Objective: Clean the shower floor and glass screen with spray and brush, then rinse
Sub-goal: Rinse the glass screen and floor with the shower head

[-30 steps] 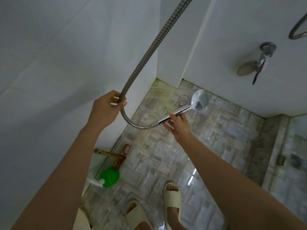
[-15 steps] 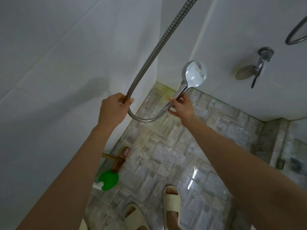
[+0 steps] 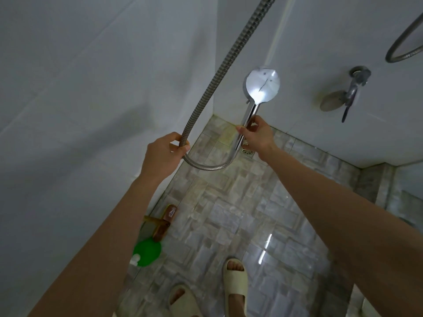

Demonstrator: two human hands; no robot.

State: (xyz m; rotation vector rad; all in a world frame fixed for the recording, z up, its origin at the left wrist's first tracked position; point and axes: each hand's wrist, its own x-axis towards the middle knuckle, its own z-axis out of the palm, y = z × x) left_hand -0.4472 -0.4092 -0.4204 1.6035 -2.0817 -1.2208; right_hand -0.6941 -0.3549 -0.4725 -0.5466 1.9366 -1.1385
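My right hand (image 3: pixel 256 136) grips the chrome handle of the shower head (image 3: pixel 262 85), which stands nearly upright with its round face turned toward the far white wall. My left hand (image 3: pixel 163 152) holds the ribbed metal hose (image 3: pixel 219 67), which loops down between both hands and runs up out of view. The wet grey tiled shower floor (image 3: pixel 240 213) lies below. A brown brush (image 3: pixel 163 221) and a green spray bottle (image 3: pixel 146 251) sit on the floor by the left wall.
A floor drain (image 3: pixel 248 152) sits in the far corner. A chrome tap lever (image 3: pixel 353 88) projects from the right wall, with another hose loop (image 3: pixel 402 46) above it. My feet in cream slippers (image 3: pixel 235 282) stand at the bottom. A raised tiled kerb (image 3: pixel 375 184) borders the right side.
My right hand has lifted the shower head from pointing at the floor to nearly upright against the far wall. My left hand has risen a little with the hose.
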